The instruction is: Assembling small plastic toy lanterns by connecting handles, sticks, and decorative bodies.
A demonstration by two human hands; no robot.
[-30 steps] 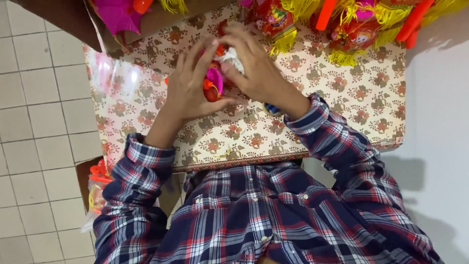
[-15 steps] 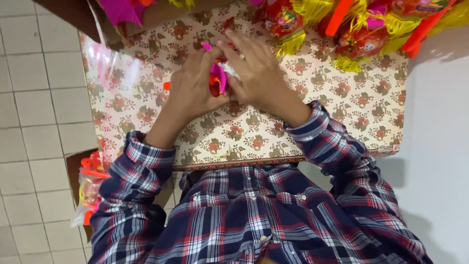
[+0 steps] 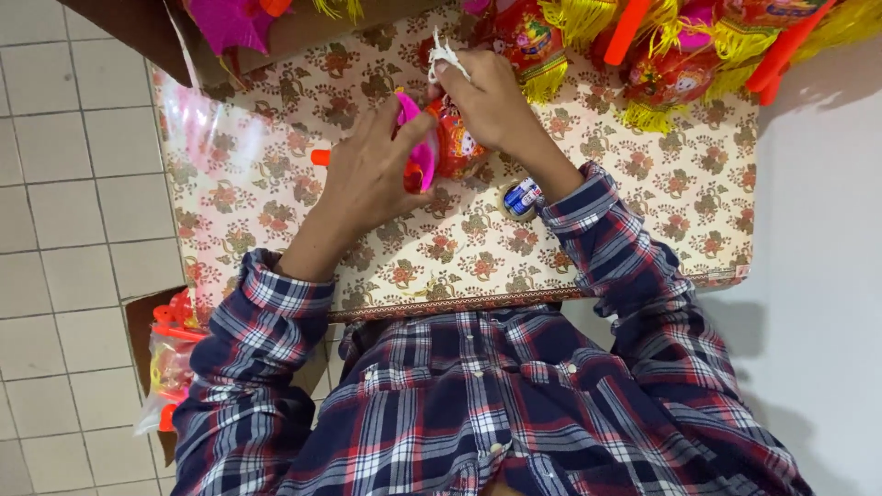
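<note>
Both hands meet over the far middle of the worktop. Left hand (image 3: pixel 367 174) curls its fingers round a bright pink plastic piece (image 3: pixel 418 147) and presses it against a small red lantern-shaped ornament (image 3: pixel 457 140), which sits between the two hands just above the cloth. Right hand (image 3: pixel 487 96) grips the ornament from the far side, thumb and forefinger pinching a white string or tie (image 3: pixel 444 53) that sticks up from its top. An orange peg (image 3: pixel 320 157) pokes out left of the left wrist.

Near the right wrist a small round tape roll (image 3: pixel 520 197) lies on the floral-patterned cloth (image 3: pixel 276 211) covering the worktop. Along the far edge lie more red ornaments with yellow tassels (image 3: pixel 661 78); a clear plastic bag (image 3: pixel 197 119) lies at far left, and a box of orange parts (image 3: pixel 170 363) stands on the tiled floor at near left.

The pinch on the thin string looks slight, so I judge it could slip free, and the loosely pressed pink piece could pop off and slide along the cloth.

Against half a second ago, the hands have shifted farther away, the right has risen to the string, and the pink piece is more exposed.
</note>
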